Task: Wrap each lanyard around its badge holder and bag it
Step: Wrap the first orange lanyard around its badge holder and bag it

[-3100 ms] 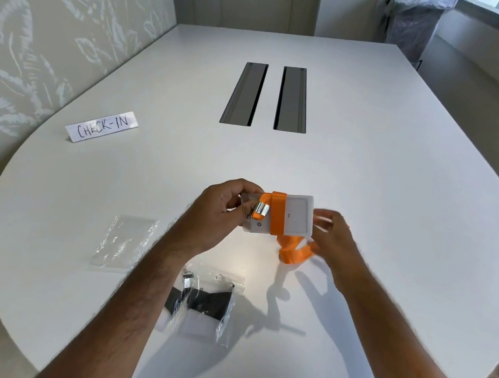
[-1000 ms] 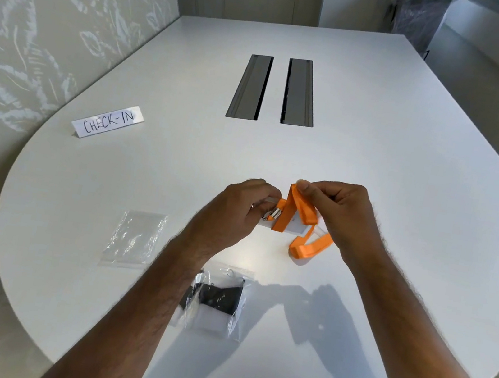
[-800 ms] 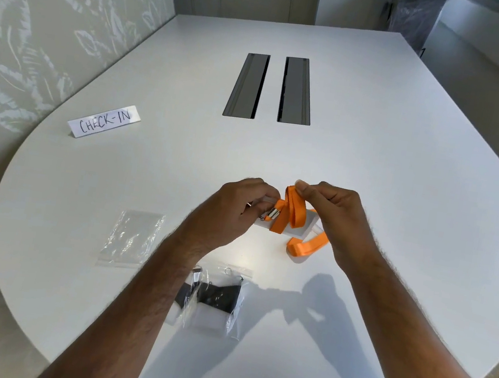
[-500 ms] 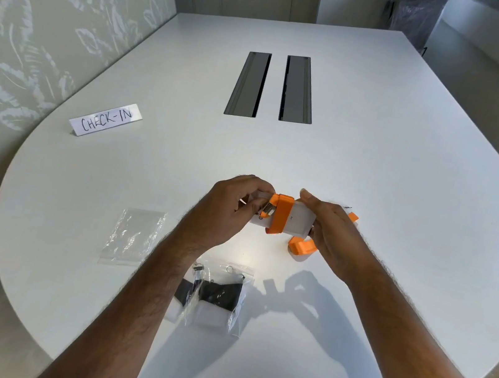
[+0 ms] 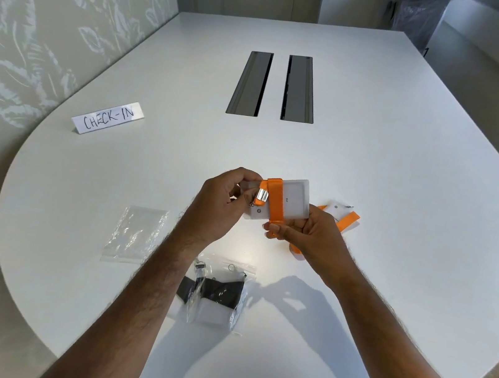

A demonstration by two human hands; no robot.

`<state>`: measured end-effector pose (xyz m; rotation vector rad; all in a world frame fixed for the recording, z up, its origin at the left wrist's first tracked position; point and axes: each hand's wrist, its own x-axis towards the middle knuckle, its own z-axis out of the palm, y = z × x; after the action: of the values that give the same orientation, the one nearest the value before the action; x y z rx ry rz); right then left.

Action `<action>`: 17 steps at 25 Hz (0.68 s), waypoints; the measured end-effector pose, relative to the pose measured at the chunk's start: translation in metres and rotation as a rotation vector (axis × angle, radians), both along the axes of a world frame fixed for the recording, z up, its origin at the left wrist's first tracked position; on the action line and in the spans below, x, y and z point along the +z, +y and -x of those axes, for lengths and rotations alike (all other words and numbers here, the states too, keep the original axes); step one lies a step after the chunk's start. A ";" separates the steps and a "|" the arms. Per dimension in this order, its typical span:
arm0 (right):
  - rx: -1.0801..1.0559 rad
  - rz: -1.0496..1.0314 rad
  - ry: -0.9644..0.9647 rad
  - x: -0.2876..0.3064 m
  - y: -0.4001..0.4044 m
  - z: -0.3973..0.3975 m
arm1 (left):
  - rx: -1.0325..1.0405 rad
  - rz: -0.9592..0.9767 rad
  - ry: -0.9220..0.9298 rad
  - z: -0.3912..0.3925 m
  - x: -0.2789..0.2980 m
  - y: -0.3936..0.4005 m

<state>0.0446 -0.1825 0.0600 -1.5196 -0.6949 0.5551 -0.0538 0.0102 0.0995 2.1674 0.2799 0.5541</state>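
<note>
Head view, one white table (image 5: 406,181). My left hand (image 5: 223,204) grips the clip end of one clear badge holder (image 5: 289,200), thumb and fingers curled round its left edge, held above the table. One orange lanyard (image 5: 275,202) crosses the holder in a band beside its silver clip (image 5: 261,195); my right hand (image 5: 311,241) pinches the strap at the holder's lower edge, and the loose remainder trails under that hand. Behind my right hand, partly hidden: a second holder with orange strap (image 5: 346,219), lying on the table. Near edge, between my forearms: two filled bags (image 5: 218,295), each with a dark lanyard wound on a holder, my left forearm covering part of one. To their left: one empty clear bag (image 5: 136,234), flat. Far left: one card lettered CHECK-IN (image 5: 108,117). Centre: two dark slots (image 5: 274,85), side by side.
</note>
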 end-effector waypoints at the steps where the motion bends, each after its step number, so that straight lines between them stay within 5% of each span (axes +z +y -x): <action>1: -0.013 0.008 -0.009 0.000 0.001 0.001 | 0.016 0.003 -0.006 0.000 0.000 0.000; 17: -0.175 -0.018 0.040 0.004 0.021 0.012 | 0.155 0.063 -0.035 0.006 -0.013 0.015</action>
<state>0.0324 -0.1619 0.0644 -1.5310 -0.5291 0.4447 -0.0595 0.0249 0.0861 2.0845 0.4435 0.6613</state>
